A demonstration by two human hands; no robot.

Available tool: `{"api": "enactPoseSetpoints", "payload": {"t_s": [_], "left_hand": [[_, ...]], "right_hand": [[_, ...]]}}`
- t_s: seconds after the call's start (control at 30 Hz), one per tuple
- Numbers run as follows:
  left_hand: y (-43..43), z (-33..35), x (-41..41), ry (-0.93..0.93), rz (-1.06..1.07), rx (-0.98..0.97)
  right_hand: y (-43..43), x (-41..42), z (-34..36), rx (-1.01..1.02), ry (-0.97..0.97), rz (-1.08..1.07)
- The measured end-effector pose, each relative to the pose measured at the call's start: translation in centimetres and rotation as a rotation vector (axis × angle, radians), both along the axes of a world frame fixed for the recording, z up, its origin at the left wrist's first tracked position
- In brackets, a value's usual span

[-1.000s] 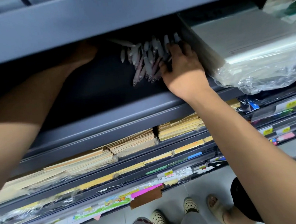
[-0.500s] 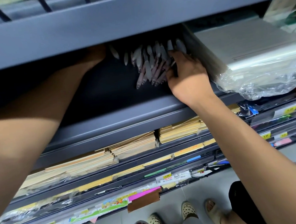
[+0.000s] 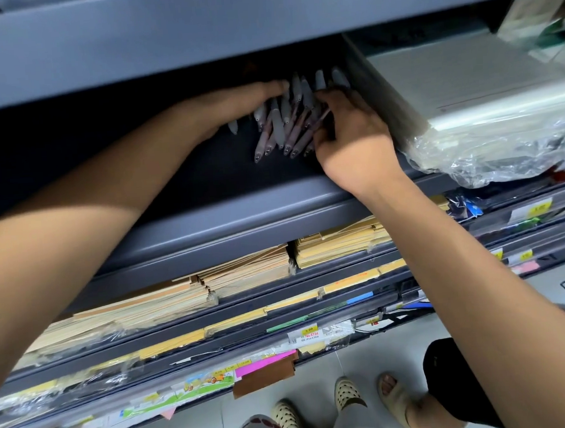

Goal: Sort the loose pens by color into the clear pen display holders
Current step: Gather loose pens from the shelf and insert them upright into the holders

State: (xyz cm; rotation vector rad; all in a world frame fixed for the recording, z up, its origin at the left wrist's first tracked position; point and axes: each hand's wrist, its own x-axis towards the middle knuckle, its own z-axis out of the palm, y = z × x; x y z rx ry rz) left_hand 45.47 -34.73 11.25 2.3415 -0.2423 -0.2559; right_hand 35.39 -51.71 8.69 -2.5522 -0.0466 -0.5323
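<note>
Grey metal shelving (image 3: 241,216) is standing before the person, and on its dark upper shelf a cluster of pinkish-barrelled pens with frosted grey caps (image 3: 279,127) is lying fanned out, just beside a plastic-wrapped grey stack (image 3: 466,94). The left hand (image 3: 246,99) is resting against the cluster's left side, fingers stretched straight across the caps. The right hand (image 3: 352,135) is curling its fingers round the pens on the right, pinching them. Tan paper stacks (image 3: 245,273) are sitting on the shelf below.

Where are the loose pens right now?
In the head view, the pens lie on the dark shelf, between the left hand and right hand, beside the plastic-wrapped stack.
</note>
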Motion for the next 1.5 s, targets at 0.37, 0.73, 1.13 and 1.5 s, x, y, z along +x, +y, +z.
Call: {"api": "enactPoseSetpoints", "payload": {"t_s": [0.37,0.73,1.13,1.5], "left_hand": [[0.3,0.8,0.0,0.065,-0.113,0.155],[0.0,1.0,-0.5,0.075,-0.187,0.119],[6.3,0.9,-1.7,-0.078,-0.243,0.284],[11.2,1.4,-3.2,-0.121,-0.345,0.358]], "right_hand": [[0.0,-0.4,0.4,0.067,0.014,-0.007],[0.0,-0.4,0.4,0.101,0.012,-0.022],[-0.3,0.0,0.1,0.052,0.004,-0.011],[0.4,-0.2,-0.2,-0.109,-0.042,-0.008]]}}
